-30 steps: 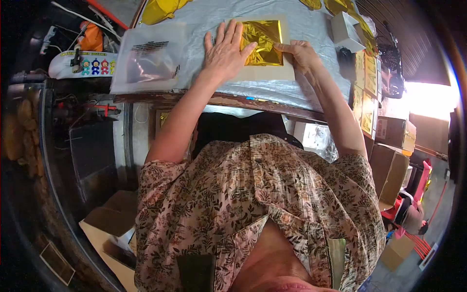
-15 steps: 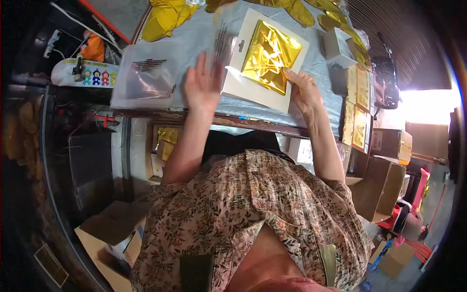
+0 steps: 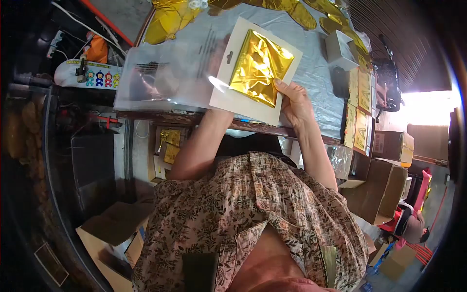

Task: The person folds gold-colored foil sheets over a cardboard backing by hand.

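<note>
My right hand (image 3: pixel 295 100) grips the lower right edge of a white backing card (image 3: pixel 221 100), thumb on the front. On the card lies a folded gold foil balloon (image 3: pixel 260 68), shiny and creased. A slot for hanging is cut near the card's left edge. My left hand (image 3: pixel 220 116) is mostly behind the card, so its fingers are hidden. Beside the card spreads a clear plastic bag (image 3: pixel 197 61) with dark printed lines, blurred near the card. More clear bags (image 3: pixel 146 85) lie stacked at the left of the table.
Gold foil pieces (image 3: pixel 168 22) lie along the far side of the silvery table (image 3: pixel 318 114). A small white open box (image 3: pixel 342 50) stands at the right, near gold-printed boxes (image 3: pixel 361 127). Cardboard boxes (image 3: pixel 377 190) stand on the right, and a person (image 3: pixel 411 226) is farther back.
The card with the gold foil has moved left and toward me. My left hand has gone from beside the card to behind it, and the clear bag has spread out.
</note>
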Action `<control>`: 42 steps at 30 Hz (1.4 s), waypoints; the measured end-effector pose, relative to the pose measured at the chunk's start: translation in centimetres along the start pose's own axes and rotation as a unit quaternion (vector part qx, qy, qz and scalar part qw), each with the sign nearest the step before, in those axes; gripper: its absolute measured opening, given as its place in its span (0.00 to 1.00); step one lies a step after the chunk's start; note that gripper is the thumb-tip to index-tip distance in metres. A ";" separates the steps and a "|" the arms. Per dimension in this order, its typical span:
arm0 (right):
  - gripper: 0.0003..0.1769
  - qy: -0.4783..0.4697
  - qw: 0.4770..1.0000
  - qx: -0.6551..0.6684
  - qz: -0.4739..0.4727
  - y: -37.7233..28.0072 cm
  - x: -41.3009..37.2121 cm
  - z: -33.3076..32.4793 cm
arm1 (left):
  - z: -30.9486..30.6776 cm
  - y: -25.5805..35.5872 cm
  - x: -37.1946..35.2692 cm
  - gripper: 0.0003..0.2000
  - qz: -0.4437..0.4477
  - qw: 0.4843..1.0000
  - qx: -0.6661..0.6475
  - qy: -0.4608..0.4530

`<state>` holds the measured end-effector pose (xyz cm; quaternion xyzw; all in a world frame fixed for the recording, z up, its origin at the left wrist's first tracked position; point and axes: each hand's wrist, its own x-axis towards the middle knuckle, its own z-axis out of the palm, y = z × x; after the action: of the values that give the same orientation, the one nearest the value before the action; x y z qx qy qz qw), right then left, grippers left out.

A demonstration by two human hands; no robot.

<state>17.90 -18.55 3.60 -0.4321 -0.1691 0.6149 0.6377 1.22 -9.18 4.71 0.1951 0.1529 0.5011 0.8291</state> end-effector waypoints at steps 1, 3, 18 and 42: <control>0.08 0.001 1.000 0.000 0.002 0.2 0.0 0.0 | -0.1 0.9 0.6 0.28 -0.037 0.995 -0.083 -0.031; 0.09 0.015 0.998 -0.045 -0.040 0.7 0.0 0.1 | 0.0 0.9 -0.4 0.28 -0.031 0.977 -0.183 -0.101; 0.07 0.054 0.996 -0.067 -0.017 1.6 0.0 0.8 | -3.3 -2.7 -0.2 0.25 -0.048 0.989 0.136 -0.024; 0.31 -0.013 0.994 0.102 0.024 1.2 -2.0 4.0 | -5.0 -1.7 -1.0 0.30 0.026 0.981 0.114 -0.153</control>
<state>13.73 -19.23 5.61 -0.3608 -0.1038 0.6494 0.6614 -0.12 -9.98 -0.42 0.3668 0.0757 0.4658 0.8017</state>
